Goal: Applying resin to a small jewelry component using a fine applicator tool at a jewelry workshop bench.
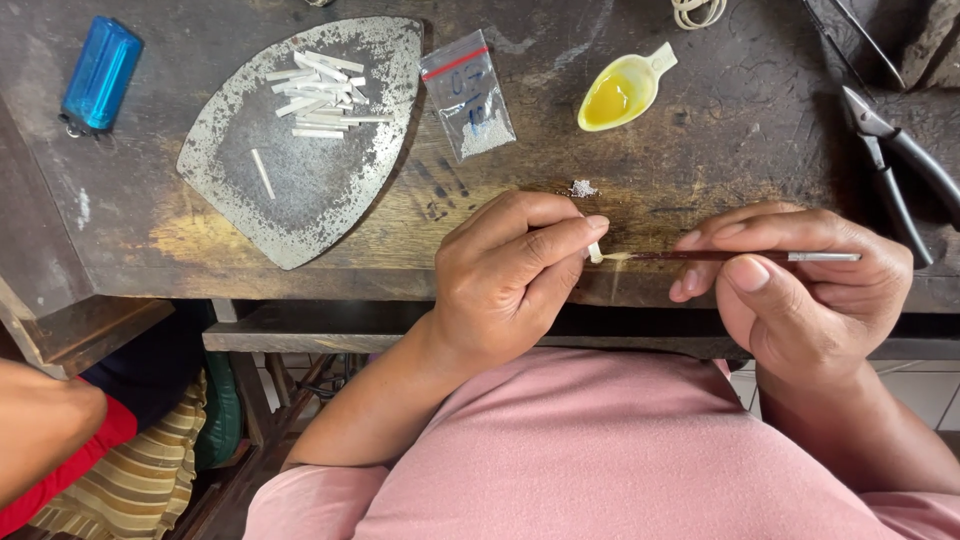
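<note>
A small white piece [595,252] is pinched between the thumb and forefinger of the left hand [505,275], just above the front edge of the surface [700,150]. Its fingers are closed on the piece. The pale tip of a thin brush [740,257] is laid against the piece. The brush is held level by the right hand [800,285], with the thumb and forefinger closed on its dark handle and the metal end sticking out to the right.

Just beyond the left hand, a tiny heap of white grains [582,188] lies on the wood. Farther back, a yellow spoon-shaped dish [622,92] holds yellow liquid. To its left, a small clear bag [468,95] with a red strip lies flat. A worn, fan-shaped metal plate [300,190] sits left of the bag, with a pile of white strips [318,95] on its far part and a single strip [262,173] apart from them. A blue lighter [100,72] lies near the far left corner. Black pliers [900,170] rest at the right edge. At the lower left, another person's arm [45,425] with a red sleeve is seen beside the surface.
</note>
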